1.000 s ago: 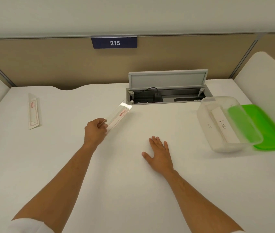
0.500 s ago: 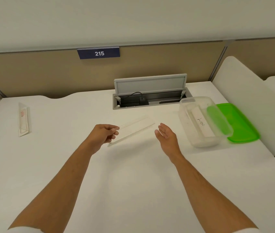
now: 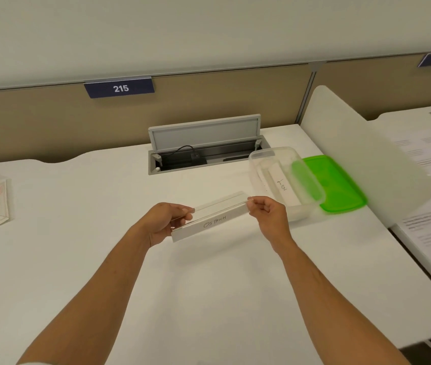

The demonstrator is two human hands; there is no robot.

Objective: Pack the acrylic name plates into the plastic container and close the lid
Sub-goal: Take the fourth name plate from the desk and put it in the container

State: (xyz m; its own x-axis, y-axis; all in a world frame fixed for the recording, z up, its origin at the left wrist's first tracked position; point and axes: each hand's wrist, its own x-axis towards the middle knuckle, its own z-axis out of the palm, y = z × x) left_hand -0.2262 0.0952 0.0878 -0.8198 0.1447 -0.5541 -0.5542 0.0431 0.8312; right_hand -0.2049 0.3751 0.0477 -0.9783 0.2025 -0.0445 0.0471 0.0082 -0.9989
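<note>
Here, both hands carry one acrylic name plate (image 3: 210, 218), lettered "OSTRICH", above the white desk (image 3: 209, 299). The left hand (image 3: 165, 222) pinches the plate's left end between thumb and curled fingers; the right hand (image 3: 268, 216) pinches the right end in the same way. Gripping by the two ends probably keeps the long, clear piece level and leaves its lettered face unsmudged. The plate hangs just left of the clear plastic container (image 3: 261, 164), which stands open at the desk's right side, so a short move to the right would bring it over the opening. Inside the container a name plate marked "LION" (image 3: 284, 187) already lies flat along its length, which suggests the held plate should go in parallel beside it. The green lid (image 3: 340, 185) rests partly under the container's far side, near for closing later. A third name plate (image 3: 0, 202) lies far to the left on the desk, not yet packed. A cable hatch (image 3: 204, 148) stands open behind.
</note>
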